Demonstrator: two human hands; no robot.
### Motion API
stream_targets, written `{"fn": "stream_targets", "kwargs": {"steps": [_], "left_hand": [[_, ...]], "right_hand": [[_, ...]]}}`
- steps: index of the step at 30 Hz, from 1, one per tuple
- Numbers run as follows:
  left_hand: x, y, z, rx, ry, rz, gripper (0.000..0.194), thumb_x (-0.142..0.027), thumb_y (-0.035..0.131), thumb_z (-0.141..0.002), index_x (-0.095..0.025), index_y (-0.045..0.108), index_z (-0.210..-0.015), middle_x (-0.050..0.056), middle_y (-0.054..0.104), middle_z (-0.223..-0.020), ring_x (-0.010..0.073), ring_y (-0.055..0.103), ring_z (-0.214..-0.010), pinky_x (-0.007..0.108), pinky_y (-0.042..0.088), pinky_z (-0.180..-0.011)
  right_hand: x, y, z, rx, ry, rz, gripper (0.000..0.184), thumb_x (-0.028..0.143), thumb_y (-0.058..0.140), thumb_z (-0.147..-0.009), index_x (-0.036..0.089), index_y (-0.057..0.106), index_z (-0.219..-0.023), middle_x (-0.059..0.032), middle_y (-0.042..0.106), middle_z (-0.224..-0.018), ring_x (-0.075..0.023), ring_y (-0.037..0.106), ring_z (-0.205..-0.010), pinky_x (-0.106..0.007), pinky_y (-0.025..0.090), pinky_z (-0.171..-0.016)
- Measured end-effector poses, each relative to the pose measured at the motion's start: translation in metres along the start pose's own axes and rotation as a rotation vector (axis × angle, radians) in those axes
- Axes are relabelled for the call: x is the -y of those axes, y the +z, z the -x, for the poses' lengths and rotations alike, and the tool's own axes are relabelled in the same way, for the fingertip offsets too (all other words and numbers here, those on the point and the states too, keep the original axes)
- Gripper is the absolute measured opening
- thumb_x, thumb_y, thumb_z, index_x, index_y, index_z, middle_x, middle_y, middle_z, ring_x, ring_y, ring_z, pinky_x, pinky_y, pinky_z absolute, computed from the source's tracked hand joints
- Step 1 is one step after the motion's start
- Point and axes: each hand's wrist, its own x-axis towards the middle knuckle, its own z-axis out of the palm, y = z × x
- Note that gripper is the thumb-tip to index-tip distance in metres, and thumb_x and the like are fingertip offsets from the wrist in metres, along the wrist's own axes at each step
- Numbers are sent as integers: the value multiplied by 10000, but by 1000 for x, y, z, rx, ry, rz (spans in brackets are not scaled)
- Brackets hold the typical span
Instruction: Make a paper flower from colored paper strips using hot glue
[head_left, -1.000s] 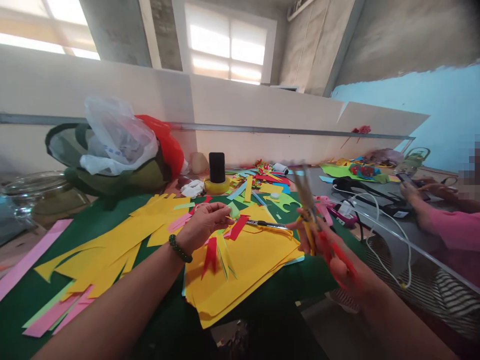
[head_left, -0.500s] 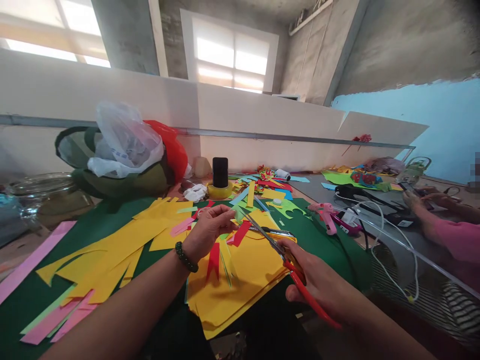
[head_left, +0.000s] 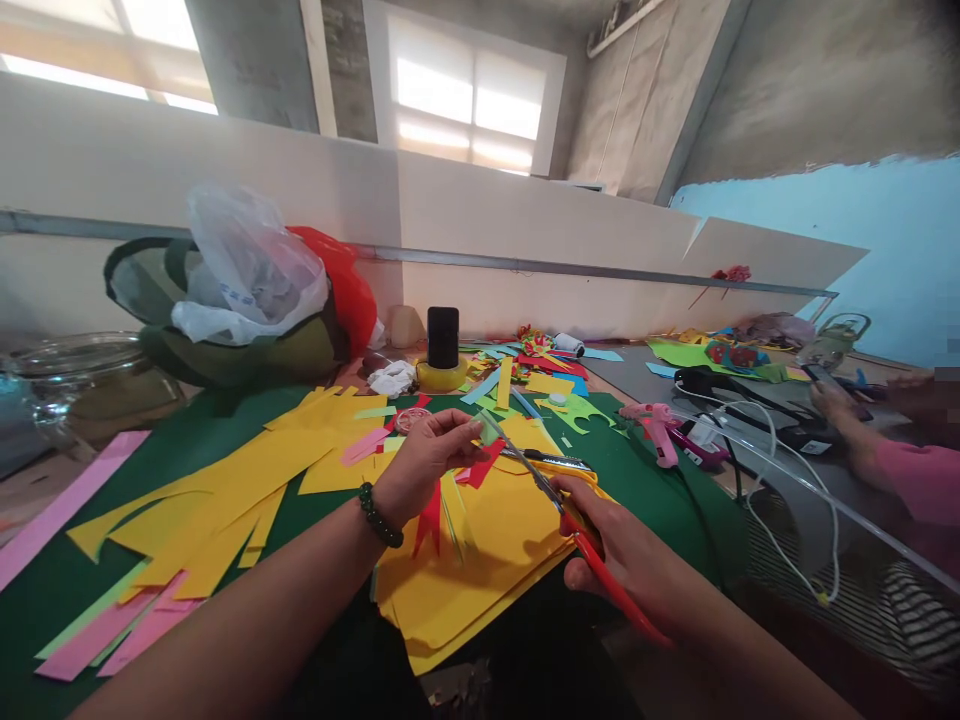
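Observation:
My left hand [head_left: 431, 455] pinches a small light-green piece of paper [head_left: 489, 430] between thumb and fingertips. Red-handled scissors [head_left: 592, 550] are gripped in my right hand [head_left: 611, 535], their blades pointing up and left to the green piece. Whether the blades touch it is hard to make out. Below both hands lies a stack of yellow sheets [head_left: 480, 570]. On the stack rest a forked red strip [head_left: 428, 520], thin yellow-green strips [head_left: 454, 515] and another red piece [head_left: 484, 465]. A box cutter [head_left: 559, 462] lies just beyond the scissors.
Yellow cut sheets [head_left: 225, 500] and pink strips [head_left: 97, 640] spread over the green mat [head_left: 679, 530] at left. A pink glue gun [head_left: 660, 435] lies at right. A phone [head_left: 442, 338] stands on yellow tape [head_left: 441, 375]. Far right, another person's hand [head_left: 836, 405] holds a phone.
My left hand has shifted slightly right, bringing the green piece nearer the scissors' blades. The blades look closer together than before. The camera view has tilted a little.

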Motion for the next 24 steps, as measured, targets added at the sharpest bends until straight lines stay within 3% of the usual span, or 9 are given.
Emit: {"fn": "stream_targets", "kwargs": {"steps": [9,24], "left_hand": [[-2,1,2,-18,-12,20,576,-482,944,-327,-155,585,-638,-61,601,-523,87,627,-490,192,507,-559],[-1,-3,1,35,7,-22,493,-461,923,-457,-152,586,-639,-47,591,-560,87,613,-527,217,516,-605]], "right_hand": [[-2,0,0,-12,-35,-21,707,484,651,-686,167,518,-1304,-127,650,-1194,-284,607,-1003,-370,465,-859],[-6,0,-1,-67,-47,48,628,492,655,-707,155,600,-1235,-100,689,-1077,-241,598,-852,-341,477,-774]]}}
